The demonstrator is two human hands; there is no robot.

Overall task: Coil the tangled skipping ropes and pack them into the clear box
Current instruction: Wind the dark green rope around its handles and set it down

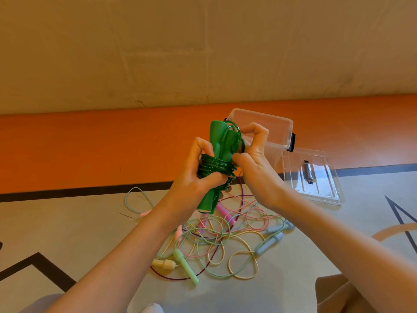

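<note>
Floor (pixel 67 222): beige, black lines.
Left hand (pixel 196 177): gripped green rope (pixel 216 168) before clear box (pixel 266 129).
Right hand (pixel 252 159): pinched its loop.
Writing: none legible.

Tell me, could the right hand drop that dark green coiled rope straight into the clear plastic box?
Probably yes. The clear plastic box stands open just behind the right hand, its lid lying aside. Both hands, the left hand too, are busy gripping the dark green coiled rope.

wall (pixel 158 48): plain beige, scuffed
floor (pixel 67 150): orange band, then pale grey with black lines (pixel 85 190)
</note>
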